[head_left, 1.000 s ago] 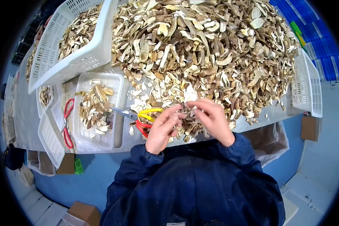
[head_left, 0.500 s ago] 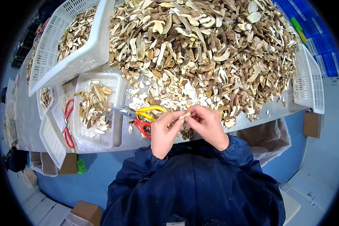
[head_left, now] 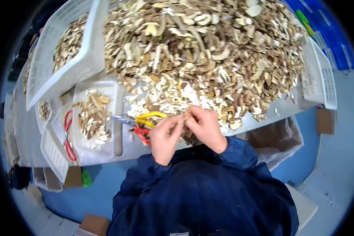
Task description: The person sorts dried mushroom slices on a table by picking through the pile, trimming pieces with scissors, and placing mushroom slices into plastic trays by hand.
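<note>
A small pale piece of dried mushroom (head_left: 184,118) is pinched between the fingertips of my two hands, blurred and partly hidden. My left hand (head_left: 164,138) is closed around its left end, and my right hand (head_left: 203,126) grips it from the other side. Beside my left hand lie scissors (head_left: 139,125) with one yellow and one red handle, blades pointing left toward a clear plastic tray (head_left: 117,114). Sliced dried mushrooms (head_left: 93,118) fill part of that tray. Beyond my hands rises a large heap of dried mushroom slices (head_left: 200,55).
A white slotted basket (head_left: 94,51) with mushroom slices stands at left, another basket (head_left: 320,76) at the table's right end. Red-handled scissors (head_left: 68,135) lie left of the tray, near a white slatted lid (head_left: 54,151). A lined bin (head_left: 277,143) sits below the table edge.
The whole view has shifted slightly. My fingers have turned and drawn closer around the mushroom piece, which shows less now. The scissors and tray appear to stay put on the table.
</note>
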A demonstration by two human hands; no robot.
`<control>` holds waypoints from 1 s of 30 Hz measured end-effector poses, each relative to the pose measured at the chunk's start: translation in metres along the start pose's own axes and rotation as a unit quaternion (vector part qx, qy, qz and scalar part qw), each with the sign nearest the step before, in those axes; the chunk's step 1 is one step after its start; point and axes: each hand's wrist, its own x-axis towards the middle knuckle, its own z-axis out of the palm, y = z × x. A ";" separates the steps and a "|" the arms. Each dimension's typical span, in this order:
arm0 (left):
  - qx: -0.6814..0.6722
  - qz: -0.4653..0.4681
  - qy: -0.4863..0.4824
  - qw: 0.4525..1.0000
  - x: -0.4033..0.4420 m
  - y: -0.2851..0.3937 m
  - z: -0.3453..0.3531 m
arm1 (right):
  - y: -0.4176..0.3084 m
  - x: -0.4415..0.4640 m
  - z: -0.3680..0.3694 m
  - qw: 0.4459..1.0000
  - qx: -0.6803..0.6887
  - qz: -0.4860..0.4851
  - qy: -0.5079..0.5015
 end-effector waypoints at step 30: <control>-0.521 -0.377 -0.307 0.701 -0.004 -0.005 0.037 | 0.035 -0.035 -0.099 0.985 0.036 0.143 0.087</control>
